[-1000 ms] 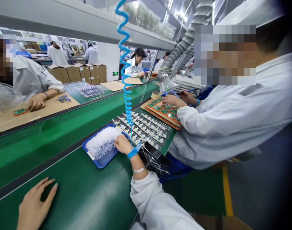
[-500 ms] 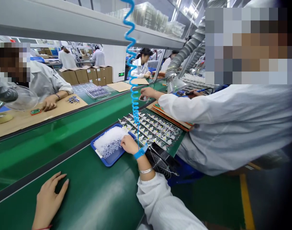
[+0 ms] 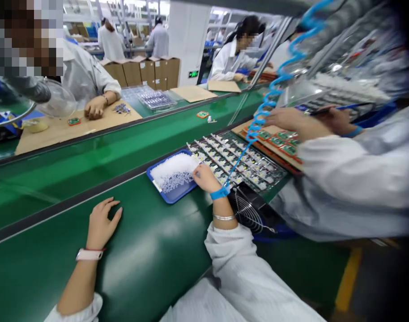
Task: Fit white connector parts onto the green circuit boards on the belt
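Left hand (image 3: 102, 223) open, resting on green conveyor belt (image 3: 151, 250); right hand (image 3: 206, 178) curled, grip unclear, at edge of blue tray (image 3: 172, 200) of white pieces (image 3: 172, 170), beside circuit boards (image 3: 244, 161).

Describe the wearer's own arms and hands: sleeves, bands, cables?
Both arms wear loose white sleeves. The right hand has a blue wrist strap with a coiled blue cord running up from it, and a silver bangle. The left hand has a pale watch-style band and a thin red string.

blue tray (image 3: 173, 200), heaped with white pieces (image 3: 174, 167), perhaps plastic, on green belt (image 3: 151, 241)
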Motion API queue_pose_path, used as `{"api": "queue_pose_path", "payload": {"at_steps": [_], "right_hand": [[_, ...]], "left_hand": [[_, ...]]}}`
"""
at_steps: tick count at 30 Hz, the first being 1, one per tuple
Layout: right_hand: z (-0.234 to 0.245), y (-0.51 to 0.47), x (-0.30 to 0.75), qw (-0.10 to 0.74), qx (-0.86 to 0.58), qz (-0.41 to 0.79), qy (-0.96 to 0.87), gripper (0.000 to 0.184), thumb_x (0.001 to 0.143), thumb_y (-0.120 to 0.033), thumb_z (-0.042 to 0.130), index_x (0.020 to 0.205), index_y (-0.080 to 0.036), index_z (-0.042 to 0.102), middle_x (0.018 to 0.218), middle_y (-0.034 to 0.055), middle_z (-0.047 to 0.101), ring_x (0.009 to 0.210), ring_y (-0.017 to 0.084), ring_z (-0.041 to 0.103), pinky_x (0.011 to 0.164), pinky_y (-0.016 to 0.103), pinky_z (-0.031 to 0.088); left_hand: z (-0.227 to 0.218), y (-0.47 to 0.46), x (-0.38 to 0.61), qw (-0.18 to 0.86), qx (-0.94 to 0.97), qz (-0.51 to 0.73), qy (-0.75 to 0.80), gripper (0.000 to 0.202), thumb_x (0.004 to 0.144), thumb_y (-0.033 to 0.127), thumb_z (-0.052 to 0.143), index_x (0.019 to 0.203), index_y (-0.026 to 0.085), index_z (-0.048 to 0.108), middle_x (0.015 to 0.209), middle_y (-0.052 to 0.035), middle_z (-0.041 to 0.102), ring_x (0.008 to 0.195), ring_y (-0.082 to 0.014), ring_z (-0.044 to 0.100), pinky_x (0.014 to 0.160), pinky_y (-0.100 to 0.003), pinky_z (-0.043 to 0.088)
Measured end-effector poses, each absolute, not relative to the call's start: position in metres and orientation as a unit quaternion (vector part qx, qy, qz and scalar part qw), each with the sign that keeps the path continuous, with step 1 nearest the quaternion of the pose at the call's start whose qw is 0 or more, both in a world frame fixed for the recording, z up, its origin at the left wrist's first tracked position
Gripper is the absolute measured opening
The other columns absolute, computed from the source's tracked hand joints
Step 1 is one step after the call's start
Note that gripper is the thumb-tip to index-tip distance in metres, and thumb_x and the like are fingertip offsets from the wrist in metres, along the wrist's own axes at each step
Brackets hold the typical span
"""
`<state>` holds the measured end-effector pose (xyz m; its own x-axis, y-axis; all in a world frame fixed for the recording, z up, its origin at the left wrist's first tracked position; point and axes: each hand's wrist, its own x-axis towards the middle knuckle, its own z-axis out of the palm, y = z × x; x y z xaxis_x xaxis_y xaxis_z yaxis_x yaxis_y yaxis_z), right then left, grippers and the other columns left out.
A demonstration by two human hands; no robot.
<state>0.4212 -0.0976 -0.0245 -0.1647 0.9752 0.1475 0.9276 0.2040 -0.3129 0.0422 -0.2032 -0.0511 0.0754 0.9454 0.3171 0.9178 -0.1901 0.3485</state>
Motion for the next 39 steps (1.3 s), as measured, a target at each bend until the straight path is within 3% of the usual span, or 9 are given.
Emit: {"api": "queue_pose_path", "payload": {"at_steps": [7, 18, 26, 33, 39], "right_hand": [[-0.027, -0.096, 0.424, 0.151, -0.624, 0.047, -0.765, 0.017, 0.079, -0.017, 0.051, 0.073, -0.013, 0.067, 0.083, 0.0105, 0.062, 0.083, 0.020, 0.054, 0.082, 0.031, 0.038], [-0.027, -0.099, 0.408, 0.123, -0.635, 0.093, -0.757, 0.018, 0.081, -0.020, 0.052, 0.074, -0.014, 0.067, 0.092, 0.0103, 0.062, 0.092, 0.021, 0.051, 0.084, 0.032, 0.036], [-0.021, -0.103, 0.404, 0.103, -0.642, 0.073, -0.756, 0.018, 0.081, -0.018, 0.051, 0.074, -0.014, 0.067, 0.095, 0.0102, 0.062, 0.088, 0.021, 0.050, 0.079, 0.031, 0.036], [-0.017, -0.104, 0.403, 0.093, -0.648, 0.079, -0.752, 0.019, 0.082, -0.018, 0.051, 0.075, -0.014, 0.068, 0.098, 0.0114, 0.062, 0.092, 0.024, 0.050, 0.075, 0.032, 0.036], [-0.016, -0.105, 0.403, 0.083, -0.645, 0.077, -0.756, 0.020, 0.083, -0.018, 0.050, 0.076, -0.013, 0.068, 0.098, 0.0123, 0.062, 0.090, 0.023, 0.049, 0.075, 0.033, 0.035]], "left_hand": [[-0.047, -0.204, 0.047, 0.042, 0.720, 0.239, 0.650, 0.036, 0.085, 0.046, 0.045, 0.101, 0.019, 0.063, 0.117, -0.0106, 0.061, 0.109, -0.0272, 0.054, 0.095, -0.043, 0.040], [-0.044, -0.205, 0.049, 0.056, 0.714, 0.232, 0.658, 0.034, 0.085, 0.044, 0.047, 0.103, 0.020, 0.062, 0.120, -0.0094, 0.059, 0.113, -0.0276, 0.052, 0.097, -0.045, 0.039], [-0.039, -0.205, 0.049, 0.083, 0.678, 0.308, 0.662, 0.034, 0.084, 0.044, 0.048, 0.104, 0.019, 0.060, 0.115, -0.0101, 0.062, 0.109, -0.0259, 0.055, 0.096, -0.043, 0.042], [-0.036, -0.186, 0.051, 0.081, 0.592, 0.421, 0.683, 0.046, 0.085, 0.045, 0.050, 0.123, 0.019, 0.047, 0.122, -0.0118, 0.056, 0.109, -0.0229, 0.056, 0.087, -0.036, 0.048], [-0.041, -0.157, 0.059, 0.077, 0.663, 0.375, 0.643, 0.065, 0.079, 0.049, 0.060, 0.130, 0.015, 0.040, 0.130, -0.0171, 0.049, 0.120, -0.0281, 0.048, 0.100, -0.044, 0.040]]}}
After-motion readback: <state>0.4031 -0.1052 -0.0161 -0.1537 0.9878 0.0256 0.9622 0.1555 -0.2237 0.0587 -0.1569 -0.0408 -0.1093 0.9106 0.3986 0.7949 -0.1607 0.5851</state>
